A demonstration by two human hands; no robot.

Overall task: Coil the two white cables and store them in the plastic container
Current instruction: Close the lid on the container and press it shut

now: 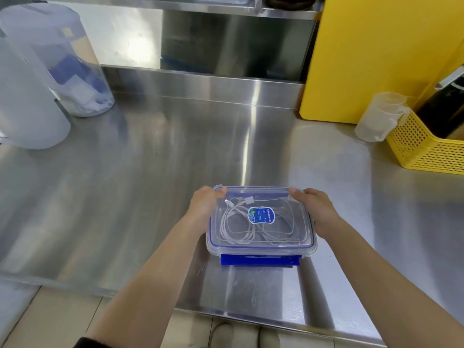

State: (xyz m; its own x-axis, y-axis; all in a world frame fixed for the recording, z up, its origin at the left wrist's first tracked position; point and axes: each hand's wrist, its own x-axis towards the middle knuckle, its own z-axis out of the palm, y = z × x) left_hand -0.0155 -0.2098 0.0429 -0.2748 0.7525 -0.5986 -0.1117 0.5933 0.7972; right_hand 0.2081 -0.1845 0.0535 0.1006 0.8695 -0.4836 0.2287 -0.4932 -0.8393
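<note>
A clear plastic container point(261, 249) with a blue-seal lid point(296, 219) and a blue front clasp stands near the front edge of the steel counter. Through the lid I see the two white cables point(236, 226) coiled inside, under an oval blue label. My left hand point(203, 209) grips the container's left side, with the thumb over the far-left corner of the lid. My right hand point(317, 212) grips the right side, thumb on the far-right corner. The fingers of both hands are hidden behind the container's sides.
Two large translucent tubs point(62, 71) stand at the back left. At the right are a yellow board point(376, 59), stacked clear measuring cups point(379, 116) and a yellow perforated basket point(426, 149). The steel counter point(150, 172) stretches between them; its front edge runs just below the container.
</note>
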